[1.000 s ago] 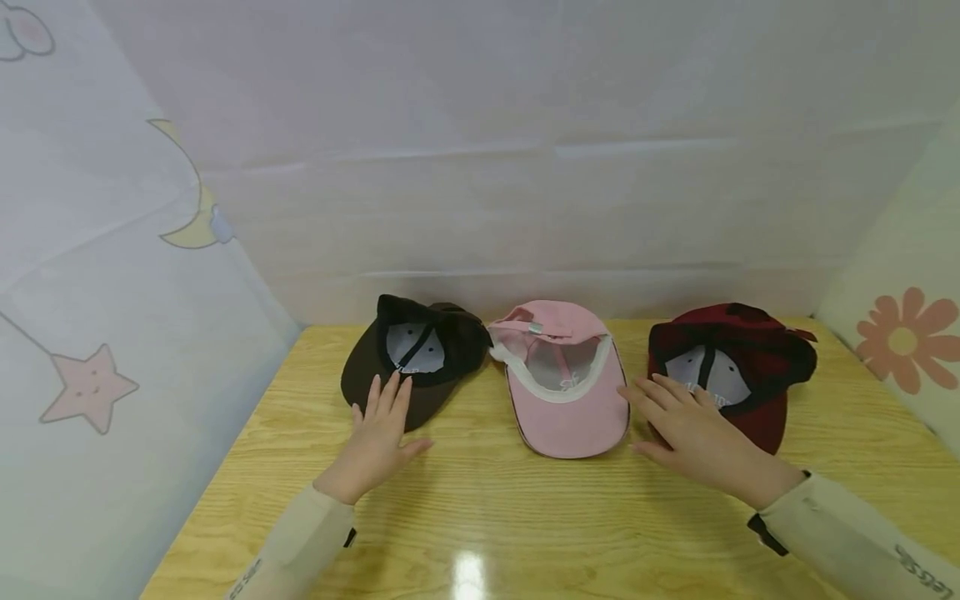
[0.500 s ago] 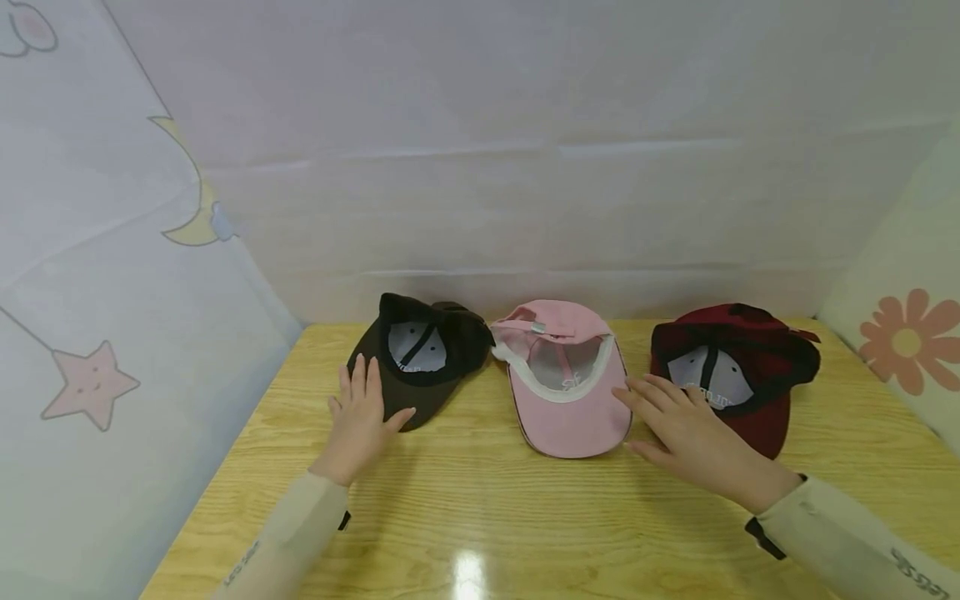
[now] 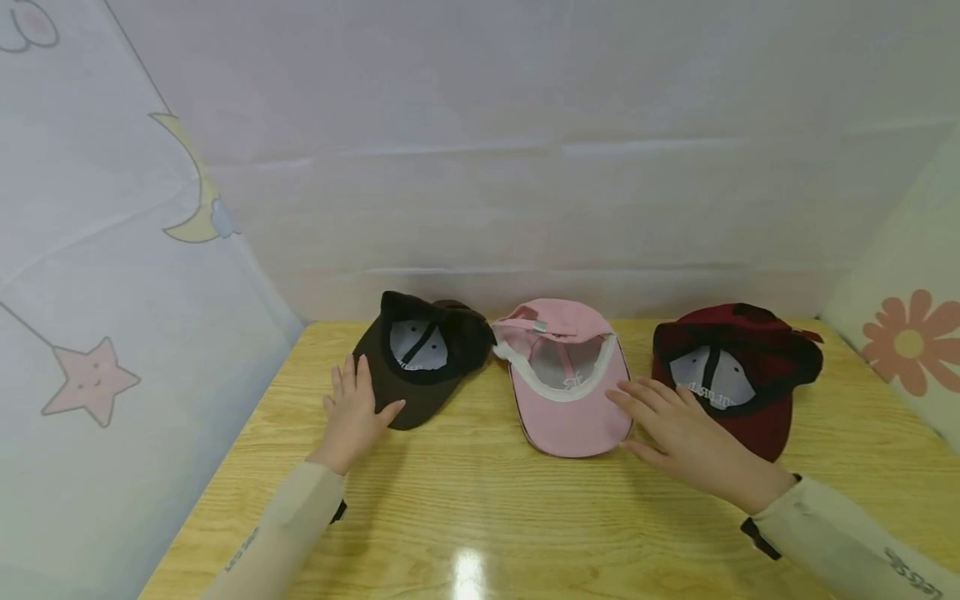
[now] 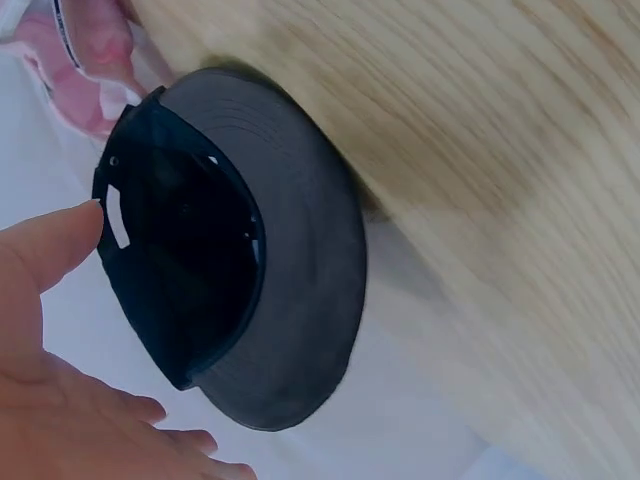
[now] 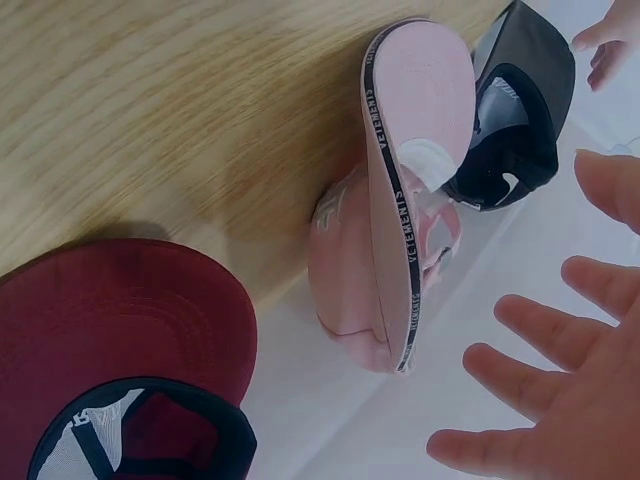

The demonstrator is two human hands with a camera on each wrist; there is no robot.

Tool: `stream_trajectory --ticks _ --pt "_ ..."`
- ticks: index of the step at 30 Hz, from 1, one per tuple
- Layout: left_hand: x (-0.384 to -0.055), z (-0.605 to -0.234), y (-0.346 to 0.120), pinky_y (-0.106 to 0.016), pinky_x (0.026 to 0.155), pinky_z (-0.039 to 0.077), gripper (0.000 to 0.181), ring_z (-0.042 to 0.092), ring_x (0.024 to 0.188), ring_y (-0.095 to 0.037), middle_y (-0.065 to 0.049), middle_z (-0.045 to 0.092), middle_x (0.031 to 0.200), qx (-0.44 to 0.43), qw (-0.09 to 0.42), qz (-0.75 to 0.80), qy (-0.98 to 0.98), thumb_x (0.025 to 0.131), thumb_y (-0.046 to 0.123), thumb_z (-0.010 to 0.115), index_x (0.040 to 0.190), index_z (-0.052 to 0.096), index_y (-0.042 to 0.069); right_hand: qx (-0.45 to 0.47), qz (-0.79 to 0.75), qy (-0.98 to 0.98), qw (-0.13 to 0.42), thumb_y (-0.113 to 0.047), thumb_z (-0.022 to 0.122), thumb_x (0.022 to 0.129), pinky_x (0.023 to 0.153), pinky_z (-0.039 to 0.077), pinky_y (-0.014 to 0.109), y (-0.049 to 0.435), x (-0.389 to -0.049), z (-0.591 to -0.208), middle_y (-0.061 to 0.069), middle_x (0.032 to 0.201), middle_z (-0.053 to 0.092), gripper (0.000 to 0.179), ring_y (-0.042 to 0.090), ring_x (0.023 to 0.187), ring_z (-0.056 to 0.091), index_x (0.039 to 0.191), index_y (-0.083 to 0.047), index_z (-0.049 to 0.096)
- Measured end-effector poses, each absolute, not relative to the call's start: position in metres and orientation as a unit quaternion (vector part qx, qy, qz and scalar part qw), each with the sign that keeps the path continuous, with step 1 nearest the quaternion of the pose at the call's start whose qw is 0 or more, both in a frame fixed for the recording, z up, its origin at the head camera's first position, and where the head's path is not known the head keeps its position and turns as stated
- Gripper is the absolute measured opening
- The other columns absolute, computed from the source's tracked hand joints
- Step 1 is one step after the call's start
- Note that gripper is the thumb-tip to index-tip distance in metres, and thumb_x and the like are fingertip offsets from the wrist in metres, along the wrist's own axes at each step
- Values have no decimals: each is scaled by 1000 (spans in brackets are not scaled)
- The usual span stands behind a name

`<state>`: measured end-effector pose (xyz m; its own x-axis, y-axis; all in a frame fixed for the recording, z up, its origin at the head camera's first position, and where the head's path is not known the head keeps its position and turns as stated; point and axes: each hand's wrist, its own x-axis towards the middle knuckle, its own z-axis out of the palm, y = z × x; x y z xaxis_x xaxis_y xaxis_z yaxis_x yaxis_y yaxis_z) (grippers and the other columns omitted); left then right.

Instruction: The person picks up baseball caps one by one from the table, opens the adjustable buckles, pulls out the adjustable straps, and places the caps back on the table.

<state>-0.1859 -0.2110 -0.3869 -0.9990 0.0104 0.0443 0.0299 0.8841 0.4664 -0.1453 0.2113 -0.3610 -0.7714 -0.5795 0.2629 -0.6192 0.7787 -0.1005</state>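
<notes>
Three baseball caps lie in a row, hollow side showing: a black cap [image 3: 412,404] at left, a pink cap [image 3: 577,423] in the middle, a dark red cap [image 3: 768,427] at right. My left hand [image 3: 352,423], fingers spread, is at the left edge of the black cap's brim. In the left wrist view, that hand [image 4: 60,390] is beside the black cap [image 4: 310,230]. My right hand [image 3: 678,432] hovers between the pink and dark red caps and hides part of the red brim. The right wrist view has its fingers [image 5: 515,385] apart and holding nothing.
The caps rest on a wooden table [image 3: 480,508], near its back edge. Behind them hangs a pale cloth backdrop [image 3: 480,208]; printed side panels flank the table. Lettering runs along the pink cap's brim edge [image 5: 400,225].
My left hand has moved left, from in front of the black cap to its brim's left edge. The right hand has shifted slightly left. The caps stay in place.
</notes>
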Motion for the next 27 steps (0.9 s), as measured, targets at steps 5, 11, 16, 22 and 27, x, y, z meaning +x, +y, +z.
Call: stream_trajectory --ticks 5,11,16,22,27 --pt "-191 -389 -216 -75 103 6 95 -11 140 -51 -34 -6 155 7 20 -237 -971 95 31 64 150 0 -12 330 90 -933 114 -25 77 83 91 35 72 210 -146 -361 18 134 52 61 39 124 45 136 -6 52" --pt "-199 -393 -222 -74 103 7 95 -10 140 -52 -35 -8 154 26 13 -265 -964 95 29 63 148 -4 -13 351 88 -922 136 -22 79 81 90 38 69 210 -146 -363 18 131 55 61 39 120 49 134 -5 53" --pt "-203 -392 -224 -72 105 8 95 -7 141 -51 -34 -7 154 53 8 -289 -956 95 26 63 148 -4 -14 375 95 -907 165 -17 82 76 90 40 65 210 -147 -367 19 127 57 63 39 116 51 131 -2 55" --pt "-212 -389 -221 -64 109 15 90 6 142 -48 -37 3 153 62 38 -305 -950 94 21 63 146 1 -17 387 100 -901 172 -16 82 75 89 40 63 210 -148 -370 18 126 58 65 39 116 52 132 -3 55" --pt "-218 -384 -220 -55 113 16 87 14 140 -50 -40 10 150 56 63 -328 -941 92 14 64 145 4 -20 385 97 -901 172 -17 82 75 89 41 64 210 -147 -370 17 127 57 65 39 116 52 132 -4 54"
